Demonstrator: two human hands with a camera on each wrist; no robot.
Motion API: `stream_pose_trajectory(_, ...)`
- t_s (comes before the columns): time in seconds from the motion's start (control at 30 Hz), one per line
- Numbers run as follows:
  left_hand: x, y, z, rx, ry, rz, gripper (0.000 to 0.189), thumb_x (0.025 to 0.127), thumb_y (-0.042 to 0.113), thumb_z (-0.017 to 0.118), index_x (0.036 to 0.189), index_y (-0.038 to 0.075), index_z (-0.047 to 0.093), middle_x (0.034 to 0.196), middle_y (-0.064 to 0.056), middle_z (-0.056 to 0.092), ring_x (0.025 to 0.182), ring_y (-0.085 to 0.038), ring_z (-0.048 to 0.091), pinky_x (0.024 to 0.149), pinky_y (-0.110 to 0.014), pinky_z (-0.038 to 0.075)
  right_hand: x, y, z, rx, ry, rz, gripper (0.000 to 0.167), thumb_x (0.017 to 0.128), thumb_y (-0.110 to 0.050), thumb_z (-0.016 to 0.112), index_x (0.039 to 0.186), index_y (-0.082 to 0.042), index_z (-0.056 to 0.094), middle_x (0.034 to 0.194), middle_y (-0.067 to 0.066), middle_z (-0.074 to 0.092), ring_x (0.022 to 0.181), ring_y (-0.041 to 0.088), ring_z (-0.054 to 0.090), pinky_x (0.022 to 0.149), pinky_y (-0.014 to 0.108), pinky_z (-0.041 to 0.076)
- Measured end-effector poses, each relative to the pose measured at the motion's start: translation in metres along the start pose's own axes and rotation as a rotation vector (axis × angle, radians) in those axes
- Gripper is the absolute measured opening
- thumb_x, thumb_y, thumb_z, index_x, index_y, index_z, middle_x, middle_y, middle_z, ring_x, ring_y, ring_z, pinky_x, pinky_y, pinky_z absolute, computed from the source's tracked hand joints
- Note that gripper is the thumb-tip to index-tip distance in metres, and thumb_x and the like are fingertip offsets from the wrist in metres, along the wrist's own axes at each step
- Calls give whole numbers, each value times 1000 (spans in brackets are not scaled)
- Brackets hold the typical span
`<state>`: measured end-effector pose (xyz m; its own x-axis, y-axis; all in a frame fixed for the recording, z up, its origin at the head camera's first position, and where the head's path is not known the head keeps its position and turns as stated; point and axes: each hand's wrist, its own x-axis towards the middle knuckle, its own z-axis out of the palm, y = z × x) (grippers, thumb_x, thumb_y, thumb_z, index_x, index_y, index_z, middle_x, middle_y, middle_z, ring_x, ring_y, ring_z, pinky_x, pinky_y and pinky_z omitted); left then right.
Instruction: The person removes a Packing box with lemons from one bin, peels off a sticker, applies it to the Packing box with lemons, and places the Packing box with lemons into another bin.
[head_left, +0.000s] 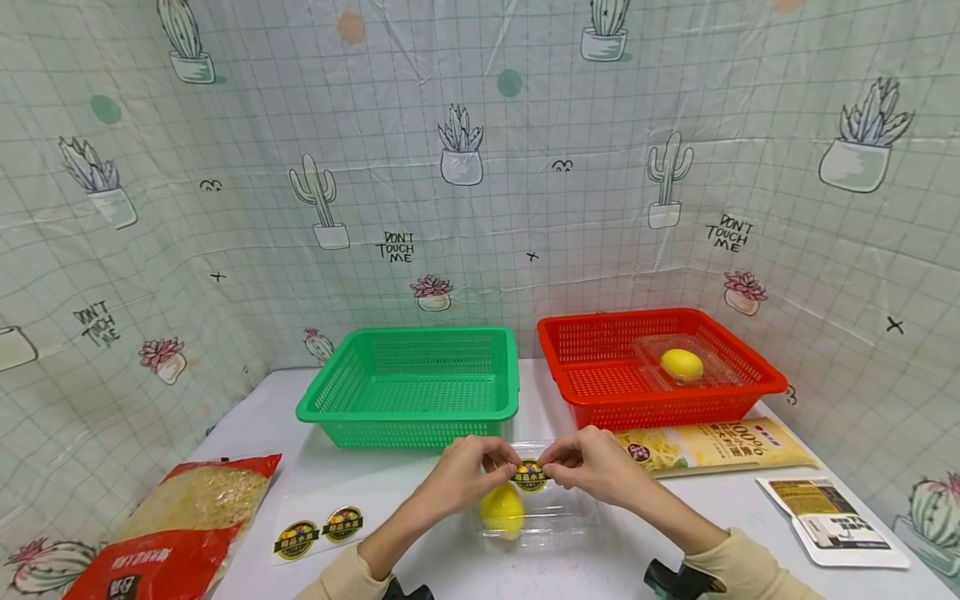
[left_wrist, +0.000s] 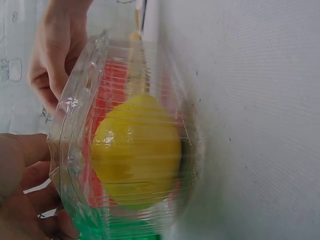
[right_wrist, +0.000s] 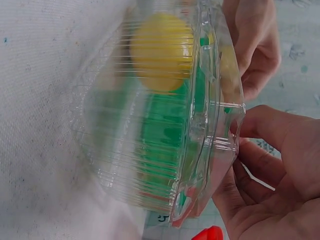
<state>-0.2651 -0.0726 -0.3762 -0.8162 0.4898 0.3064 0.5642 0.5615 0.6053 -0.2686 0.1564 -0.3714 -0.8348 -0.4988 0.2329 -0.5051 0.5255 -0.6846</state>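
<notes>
A round black-and-gold sticker (head_left: 530, 476) lies over the lid of a clear plastic clamshell box (head_left: 564, 518). My left hand (head_left: 474, 468) pinches its left edge between thumb and fingers. On the opposite edge, my right hand (head_left: 592, 467) pinches it the same way. Inside the box, toward its left end, sits a yellow lemon (head_left: 502, 510), which also shows through the ribbed wall in the left wrist view. Both wrist views show the box closed, the fingers at its upper side; the sticker itself cannot be made out there.
Behind the box stand a green basket (head_left: 420, 432) and a red basket (head_left: 660, 414), the red one holding another boxed lemon (head_left: 682, 365). A sticker sheet (head_left: 318, 537) and a red bag (head_left: 176, 533) lie left. Right are a yellow package (head_left: 720, 446) and a white pouch (head_left: 836, 525).
</notes>
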Motion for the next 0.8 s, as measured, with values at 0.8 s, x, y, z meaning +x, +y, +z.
stream_pose_trajectory(0.8,3,-2,1,21,-5,-21,11,90,13,67,94,9,76,77,3,73,64,-1,54,79,-26,35,4,1,1,-7,2,35,8,87,-9,70,90,-7,77,78,10,73,56,6,59,52,21,52)
